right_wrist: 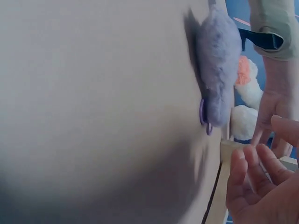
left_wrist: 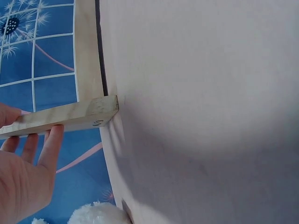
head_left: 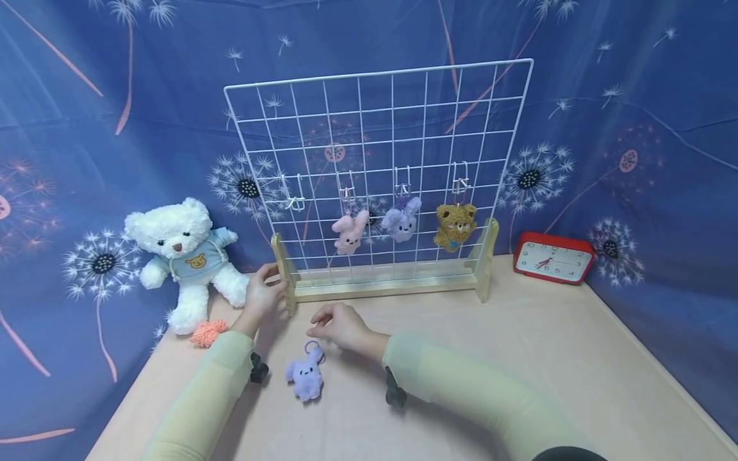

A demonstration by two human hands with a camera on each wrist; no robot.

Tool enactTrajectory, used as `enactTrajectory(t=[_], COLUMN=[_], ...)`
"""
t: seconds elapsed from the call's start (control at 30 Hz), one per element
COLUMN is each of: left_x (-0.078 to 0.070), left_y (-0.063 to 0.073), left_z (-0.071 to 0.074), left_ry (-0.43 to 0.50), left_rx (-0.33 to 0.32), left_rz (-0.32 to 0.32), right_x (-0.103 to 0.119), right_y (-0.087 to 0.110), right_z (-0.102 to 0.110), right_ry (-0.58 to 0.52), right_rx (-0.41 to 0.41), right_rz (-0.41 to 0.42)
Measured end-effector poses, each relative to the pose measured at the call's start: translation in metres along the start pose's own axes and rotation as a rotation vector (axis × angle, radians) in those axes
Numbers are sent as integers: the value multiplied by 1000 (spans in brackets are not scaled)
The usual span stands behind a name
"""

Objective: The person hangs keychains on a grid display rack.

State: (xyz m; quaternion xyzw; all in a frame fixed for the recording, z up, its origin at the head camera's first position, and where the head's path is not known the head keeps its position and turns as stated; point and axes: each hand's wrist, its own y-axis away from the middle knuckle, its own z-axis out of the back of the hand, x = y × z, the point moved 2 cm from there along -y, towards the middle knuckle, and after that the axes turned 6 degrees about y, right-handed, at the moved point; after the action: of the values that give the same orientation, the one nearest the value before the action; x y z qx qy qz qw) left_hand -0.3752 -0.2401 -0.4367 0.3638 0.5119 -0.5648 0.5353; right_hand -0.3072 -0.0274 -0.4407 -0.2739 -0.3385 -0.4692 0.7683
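Note:
My left hand [head_left: 266, 293] grips the left wooden upright [left_wrist: 60, 116] of a display rack's stand, thumb on one side and fingers on the other in the left wrist view. Just in front of the rack, my right hand [head_left: 343, 325] hovers with loosely bent fingers and nothing between them. A purple plush bunny keychain [head_left: 306, 376] lies on the table below it, its ring toward the rack; the right wrist view shows the plush [right_wrist: 218, 65] beside the hand. The white wire grid [head_left: 377, 153] carries a pink bunny [head_left: 350, 232], a purple bunny [head_left: 402, 221] and a brown bear [head_left: 455, 227] on hooks.
An unoccupied white hook [head_left: 295, 202] hangs at the grid's left. A white teddy bear [head_left: 198, 282] in a blue hoodie sits on the left, with an orange yarn bundle [head_left: 209, 333] at its foot. A red clock [head_left: 553, 257] stands right of the rack.

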Motion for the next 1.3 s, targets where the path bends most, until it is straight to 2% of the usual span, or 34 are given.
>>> enactTrajectory(t=[0.17,0.37,0.57,0.93,1.3], left_x=[-3,-5,-7,-4,-3], left_y=[-1,0,-1,-3,-1], left_z=[1,1,2,2,0], left_ry=[-11,-14,-8,-17,-31], left_rx=[4,-4,-12,-12,-9], left_rz=[2,-8,-23,0,-1], right_x=[-2,-4,-9,-2,1], right_y=[1,0,-3,-3,-1], right_z=[-9,-19,-27,-38,-44], right_ry=[19,106,176,317,425], right_rx=[-15,-40,-63,-21,-16], right_rz=[-37,-58,-113,-228,-257])
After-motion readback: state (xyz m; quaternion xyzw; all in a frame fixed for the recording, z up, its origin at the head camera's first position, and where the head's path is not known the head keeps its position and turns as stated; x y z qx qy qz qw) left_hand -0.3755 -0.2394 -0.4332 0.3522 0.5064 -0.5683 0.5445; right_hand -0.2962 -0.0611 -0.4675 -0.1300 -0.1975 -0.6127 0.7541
